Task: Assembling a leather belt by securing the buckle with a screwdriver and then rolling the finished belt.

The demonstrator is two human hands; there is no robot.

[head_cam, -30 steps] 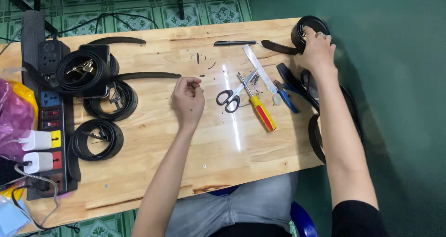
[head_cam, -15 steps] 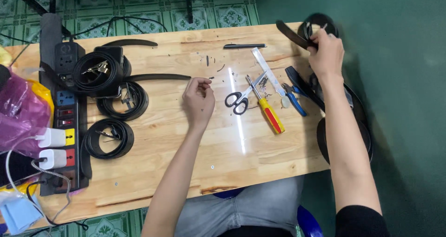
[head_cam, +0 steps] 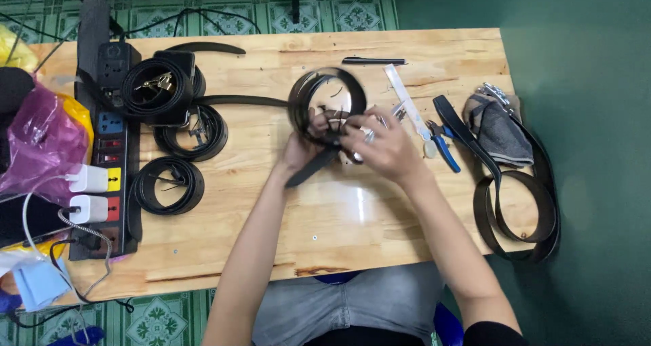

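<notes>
My right grip (head_cam: 383, 146) has come in from the far edge; both it and my left grip (head_cam: 305, 143) now clamp the coiled black belt (head_cam: 325, 98) between them.

- I see a pale, rectangular wooden table (head_cam: 224, 244) carrying everything, standing on green patterned floor tiles.
- Far out beyond my left-hand fingers (head_cam: 315, 126), a long black power strip (head_cam: 108, 149) with two white plugs lies along the table's edge.
- Between that strip and the fingers lie three coiled black leather belts (head_cam: 168, 185), and a straight black strap (head_cam: 237, 100) runs toward the fingers.
- Just past my right-hand fingers (head_cam: 359, 126) lie a white flat ruler (head_cam: 405, 95) and blue-handled pliers (head_cam: 444, 146).
- Above the fingers, a black pen (head_cam: 373, 61).
- Well beyond the right fingers, a grey folded cloth (head_cam: 498, 132) and a looped dark belt (head_cam: 515, 210) draping over the table's end.
</notes>
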